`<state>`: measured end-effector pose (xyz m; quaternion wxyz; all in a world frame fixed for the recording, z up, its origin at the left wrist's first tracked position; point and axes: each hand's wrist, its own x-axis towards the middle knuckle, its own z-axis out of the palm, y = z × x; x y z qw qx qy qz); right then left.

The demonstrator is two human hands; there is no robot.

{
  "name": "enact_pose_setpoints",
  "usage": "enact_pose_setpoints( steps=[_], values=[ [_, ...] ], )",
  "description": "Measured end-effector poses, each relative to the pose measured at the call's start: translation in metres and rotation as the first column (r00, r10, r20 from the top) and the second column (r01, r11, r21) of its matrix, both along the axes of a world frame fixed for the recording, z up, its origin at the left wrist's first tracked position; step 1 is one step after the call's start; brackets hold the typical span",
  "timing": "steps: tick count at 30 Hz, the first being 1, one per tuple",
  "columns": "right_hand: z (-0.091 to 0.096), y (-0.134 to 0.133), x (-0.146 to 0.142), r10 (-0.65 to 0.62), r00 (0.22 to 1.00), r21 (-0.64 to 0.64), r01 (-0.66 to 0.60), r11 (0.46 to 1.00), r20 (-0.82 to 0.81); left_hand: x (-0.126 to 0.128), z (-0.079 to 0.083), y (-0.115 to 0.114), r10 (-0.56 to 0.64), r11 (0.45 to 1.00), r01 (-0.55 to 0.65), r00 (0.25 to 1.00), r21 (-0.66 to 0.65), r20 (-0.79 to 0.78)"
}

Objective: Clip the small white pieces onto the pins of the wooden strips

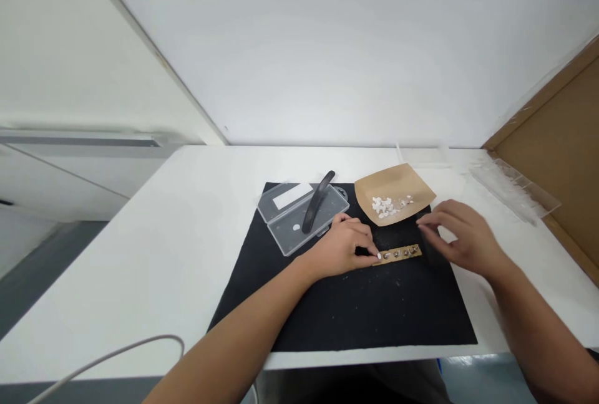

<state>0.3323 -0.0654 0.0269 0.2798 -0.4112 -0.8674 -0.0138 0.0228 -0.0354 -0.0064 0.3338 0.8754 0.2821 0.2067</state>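
Here, the left hand [345, 247] pinches one strip [401, 255] (four studs [396, 254] visible); right hand [463, 234] nearly closed, contents unclear.

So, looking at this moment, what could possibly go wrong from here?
The right hand is near the paper tray; a bump might spill its loose white pieces. The left hand is at one end of the brown strip, so the other end could swing if nudged. The dark curved piece across the clear case may slide off.
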Motion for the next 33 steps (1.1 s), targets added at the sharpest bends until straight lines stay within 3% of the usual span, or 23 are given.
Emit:
enact_pose_setpoints(
  steps=[4, 7, 11, 21, 33],
  values=[
    [0.004, 0.008, 0.043, -0.291, 0.956, -0.014, 0.292, 0.956, 0.027, 0.000, -0.001, 0.000, -0.004, 1.000, 0.004, 1.000, -0.006, 0.005],
    [-0.001, 0.012, 0.061, -0.390, 0.909, -0.087, 0.405, 0.910, 0.149, 0.000, -0.001, 0.000, -0.011, 1.000, 0.011, 1.000, -0.005, 0.009],
    [-0.013, 0.019, 0.065, -0.317, 0.915, -0.168, 0.363, 0.916, 0.249, 0.000, 0.002, 0.000, -0.008, 1.000, 0.008, 1.000, -0.002, -0.010],
    [-0.024, 0.029, 0.064, -0.252, 0.925, -0.220, 0.319, 0.922, 0.283, 0.000, 0.001, -0.001, -0.005, 1.000, 0.005, 1.000, 0.014, 0.007],
    [-0.028, 0.029, 0.060, -0.274, 0.897, -0.170, 0.347, 0.922, 0.347, 0.000, 0.000, 0.000, 0.002, 1.000, -0.002, 1.000, 0.015, 0.004]
  ],
)
